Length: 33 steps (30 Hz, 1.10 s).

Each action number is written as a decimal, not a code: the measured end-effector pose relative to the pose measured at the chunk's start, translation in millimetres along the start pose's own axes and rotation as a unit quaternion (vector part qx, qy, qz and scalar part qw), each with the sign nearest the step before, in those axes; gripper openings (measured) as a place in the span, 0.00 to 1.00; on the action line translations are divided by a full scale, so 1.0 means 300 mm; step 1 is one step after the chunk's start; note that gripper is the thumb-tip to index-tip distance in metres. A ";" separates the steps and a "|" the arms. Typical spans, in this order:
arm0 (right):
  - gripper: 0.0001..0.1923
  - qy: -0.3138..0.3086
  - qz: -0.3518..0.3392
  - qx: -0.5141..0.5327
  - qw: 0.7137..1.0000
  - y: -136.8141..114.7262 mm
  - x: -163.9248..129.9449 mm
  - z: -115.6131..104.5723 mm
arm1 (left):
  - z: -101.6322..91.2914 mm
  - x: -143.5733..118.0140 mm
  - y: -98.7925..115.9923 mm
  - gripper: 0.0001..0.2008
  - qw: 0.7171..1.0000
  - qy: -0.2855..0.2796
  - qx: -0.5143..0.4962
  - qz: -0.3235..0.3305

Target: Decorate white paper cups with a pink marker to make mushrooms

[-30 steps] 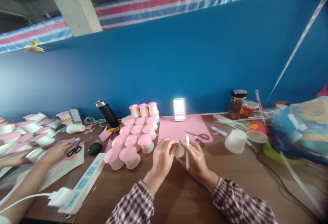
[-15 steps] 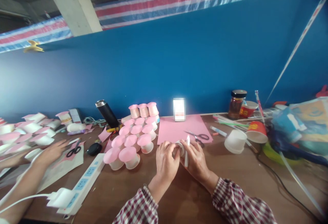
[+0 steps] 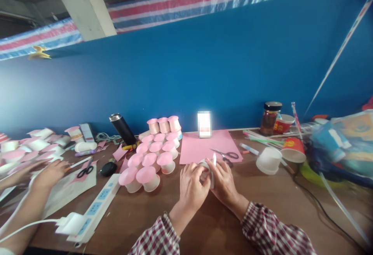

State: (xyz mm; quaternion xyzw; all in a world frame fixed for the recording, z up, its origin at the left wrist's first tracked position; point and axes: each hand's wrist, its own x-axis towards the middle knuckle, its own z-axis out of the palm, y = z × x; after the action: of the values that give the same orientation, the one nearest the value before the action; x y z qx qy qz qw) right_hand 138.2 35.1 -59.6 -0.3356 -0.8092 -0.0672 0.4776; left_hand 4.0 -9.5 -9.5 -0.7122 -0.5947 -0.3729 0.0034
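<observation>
Most of the small white cup (image 3: 204, 167) is buried between my hands, so honestly you only get a sliver of its rim, just in front of the near edge of the pink paper sheet (image 3: 204, 146). My left hand (image 3: 190, 187) is curled around it from the left side with the fingers closed over it. My right hand (image 3: 224, 181) is wrapped in from the other side and also has a white pen (image 3: 213, 169) pinched upright against the cup, tip pointing up. Can't tell what's on the cup's face, it's all covered by fingers.

On the sheet, near its right corner, lie the scissors (image 3: 226, 155). At its far edge stands a bright little phone (image 3: 204, 124), too washed out to read. Left of the sheet is the bunch of pink-topped cups (image 3: 154, 156), all upside down, so whatever's inside is hidden. Right of the sheet there's an upturned white cup (image 3: 268, 160), a red cup (image 3: 293, 150) tipped over, and further back a glass jar (image 3: 270, 118) with dark stuff in it, lid on. The pile at the far right is a blur of bags.

Far left of the sheet a co-worker's hand (image 3: 48, 175) is smeared by motion, resting by a second pair of scissors (image 3: 85, 171).
</observation>
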 end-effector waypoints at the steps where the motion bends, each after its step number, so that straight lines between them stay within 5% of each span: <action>1: 0.34 -0.001 -0.001 -0.001 1.000 0.001 -0.001 0.001 | -0.002 0.000 0.003 0.05 1.000 -0.003 0.004 -0.001; 15: 0.31 -0.008 0.008 0.015 1.000 0.002 -0.003 0.000 | -0.002 0.008 0.009 0.05 0.999 -0.023 0.038 -0.002; 24: 0.27 0.044 0.056 0.115 0.991 0.001 0.018 -0.037 | -0.090 0.031 -0.061 0.06 0.994 -0.050 0.079 0.058; 29: 0.19 0.086 0.242 0.275 0.926 0.035 0.008 -0.021 | -0.119 0.044 -0.107 0.08 0.992 -0.052 -0.118 -0.007; 33: 0.19 0.121 0.338 0.380 0.853 0.056 0.003 0.002 | -0.115 0.046 -0.127 0.10 0.951 -0.058 -0.276 -0.125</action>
State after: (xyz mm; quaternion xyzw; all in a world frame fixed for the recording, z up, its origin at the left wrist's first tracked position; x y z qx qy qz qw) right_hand 147.8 48.6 -62.8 -0.3699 -0.5442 0.3707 0.6554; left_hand -46.4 -2.0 6.1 -0.6257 -0.5521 -0.4777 -0.2749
